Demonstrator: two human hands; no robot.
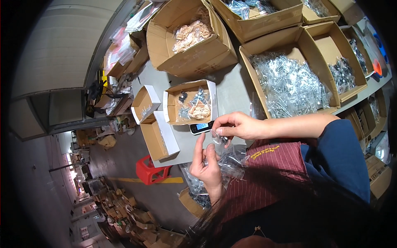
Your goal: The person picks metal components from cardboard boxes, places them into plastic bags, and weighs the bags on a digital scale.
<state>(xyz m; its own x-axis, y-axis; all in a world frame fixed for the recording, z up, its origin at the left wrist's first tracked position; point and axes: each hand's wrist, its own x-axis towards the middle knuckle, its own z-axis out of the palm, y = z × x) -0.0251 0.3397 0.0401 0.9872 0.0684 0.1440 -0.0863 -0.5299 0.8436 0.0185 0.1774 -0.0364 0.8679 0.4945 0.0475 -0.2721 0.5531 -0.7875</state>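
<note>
My right hand (242,126) is closed in a pinch on a small clear plastic bag (219,139), with some dark bits showing near its fingers. Just below it, my left hand (206,167) is up with forefinger and thumb apart, its thumb close to the bag; nothing shows in its grasp. Beyond my hands a small scale (202,127) with a lit blue display sits under the near edge of a white-sided carton (166,108). That carton holds bagged wooden dowels (199,110), screws and dark fittings.
Two more open cartons (170,138) (147,98) stand left of it on the grey table (225,93). Large boxes line the back and right, one with dowels (192,35), another with bagged metal bolts (289,82). A red stool (144,170) stands on the floor. Clear bags (231,163) lie against my apron.
</note>
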